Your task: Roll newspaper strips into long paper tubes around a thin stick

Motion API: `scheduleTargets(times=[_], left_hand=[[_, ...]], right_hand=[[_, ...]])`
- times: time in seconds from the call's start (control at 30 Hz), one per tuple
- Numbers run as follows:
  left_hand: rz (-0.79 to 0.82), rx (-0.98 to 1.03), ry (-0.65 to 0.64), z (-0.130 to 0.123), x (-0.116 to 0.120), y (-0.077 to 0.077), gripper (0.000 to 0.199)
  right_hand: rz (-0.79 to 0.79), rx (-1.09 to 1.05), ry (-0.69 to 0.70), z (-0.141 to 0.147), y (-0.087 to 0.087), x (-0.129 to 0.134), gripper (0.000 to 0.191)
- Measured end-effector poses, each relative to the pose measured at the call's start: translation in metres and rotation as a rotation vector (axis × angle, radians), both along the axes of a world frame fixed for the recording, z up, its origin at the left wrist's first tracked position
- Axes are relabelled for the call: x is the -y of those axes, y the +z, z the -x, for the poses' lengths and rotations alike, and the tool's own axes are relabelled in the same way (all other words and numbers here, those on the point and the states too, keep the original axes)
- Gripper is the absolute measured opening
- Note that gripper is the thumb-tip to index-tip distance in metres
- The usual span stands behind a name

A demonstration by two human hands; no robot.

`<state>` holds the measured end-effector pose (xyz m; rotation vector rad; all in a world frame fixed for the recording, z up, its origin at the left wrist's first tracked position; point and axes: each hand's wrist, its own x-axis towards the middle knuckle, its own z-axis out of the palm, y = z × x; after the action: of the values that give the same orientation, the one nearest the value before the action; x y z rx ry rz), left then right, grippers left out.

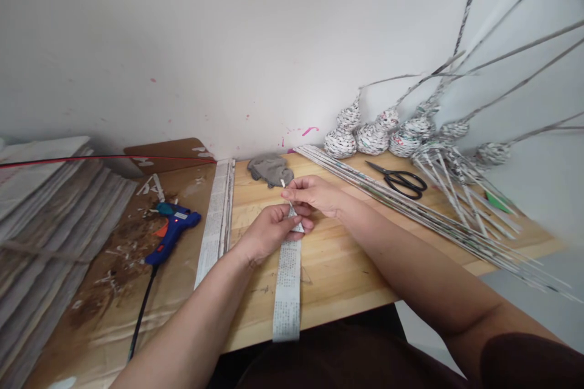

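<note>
A long newspaper strip (287,292) hangs down over the front edge of the wooden board toward my body. My left hand (270,231) is closed on its upper part, thumb on top and fingers behind. There the paper narrows to a folded or rolled point. Just above, my right hand (317,196) pinches the thin upper end, and a small white tip shows past its fingertips. The two hands are close together, and some fingers overlap. Behind them lies a crumpled grey cloth (270,169).
Left are a blue glue gun (172,234) on stained cardboard, a stack of newspapers (45,237) and more paper strips (216,219). Right lie long paper sticks (387,197) and black scissors (401,182). Several woven paper gourds (340,143) with long protruding sticks stand by the wall.
</note>
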<state>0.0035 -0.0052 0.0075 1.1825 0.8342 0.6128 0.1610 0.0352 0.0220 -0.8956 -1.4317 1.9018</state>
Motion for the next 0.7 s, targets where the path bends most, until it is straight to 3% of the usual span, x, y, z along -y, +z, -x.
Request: scheduleTargets(times=[0.1, 0.3, 0.7], left_hand=[[0.012, 0.001, 0.005, -0.0003, -0.0001, 0.0012, 0.032], [0.026, -0.019, 0.041, -0.0042, 0.0019, 0.0051, 0.03], [0.054, -0.022, 0.05, -0.0037, 0.0012, 0.0037, 0.031]], right_hand=[[-0.016, 0.004, 0.121, -0.0033, 0.0002, -0.0017, 0.032], [-0.034, 0.024, -0.103, -0.0016, -0.0064, -0.0067, 0.034], [0.016, 0.059, -0.125, 0.0004, 0.0011, -0.0013, 0.038]])
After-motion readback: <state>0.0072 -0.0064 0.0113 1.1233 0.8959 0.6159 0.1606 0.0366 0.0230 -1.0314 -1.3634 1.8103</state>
